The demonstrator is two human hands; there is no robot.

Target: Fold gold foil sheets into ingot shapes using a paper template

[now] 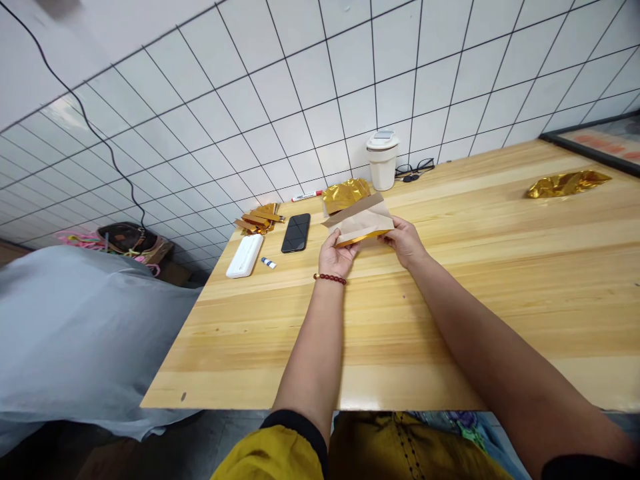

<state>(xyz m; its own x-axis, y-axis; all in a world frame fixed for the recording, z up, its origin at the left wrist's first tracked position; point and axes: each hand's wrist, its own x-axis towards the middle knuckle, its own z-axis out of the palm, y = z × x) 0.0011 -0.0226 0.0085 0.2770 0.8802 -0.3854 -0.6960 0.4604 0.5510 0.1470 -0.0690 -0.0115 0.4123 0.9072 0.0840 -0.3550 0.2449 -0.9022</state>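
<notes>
Between my two hands is a sheet of gold foil paper [364, 221], its dull tan back facing up and a gold strip showing along the near edge. My left hand [338, 255] grips its lower left side, thumb on top and fingers underneath. At the right end, my right hand [404, 241] pinches the sheet; some of its fingers are hidden. The paper is held just above the table, creased lengthwise with a darker far flap. Behind it lies a stack of gold foil sheets [346, 195], partly covered by the held one.
On the wooden table [400, 347] are a black phone [296, 233], a white box [245, 256], a glue stick [269, 263], folded gold strips [261, 218], a red-and-white marker [307, 196], a white cup [383, 163], eyeglasses [416, 171] and a folded gold piece [569, 184]. A tiled wall borders the back.
</notes>
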